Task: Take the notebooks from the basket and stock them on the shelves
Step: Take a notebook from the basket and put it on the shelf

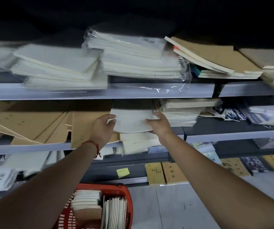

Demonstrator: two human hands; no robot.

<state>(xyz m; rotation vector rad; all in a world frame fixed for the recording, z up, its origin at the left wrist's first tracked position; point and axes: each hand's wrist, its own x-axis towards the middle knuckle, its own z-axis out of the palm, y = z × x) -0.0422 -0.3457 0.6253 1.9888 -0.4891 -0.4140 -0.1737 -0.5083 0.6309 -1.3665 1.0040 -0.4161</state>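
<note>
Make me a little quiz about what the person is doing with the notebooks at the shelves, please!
1. True or false: both hands hold the white notebooks.
2. Where are those notebooks going? A) top shelf B) middle shelf C) floor
3. What colour is the basket that holds more notebooks?

Key
1. True: the left hand and the right hand grip them from either side.
2. B: they sit over a white pile on the middle shelf, beside brown notebooks.
3. Red.
</note>
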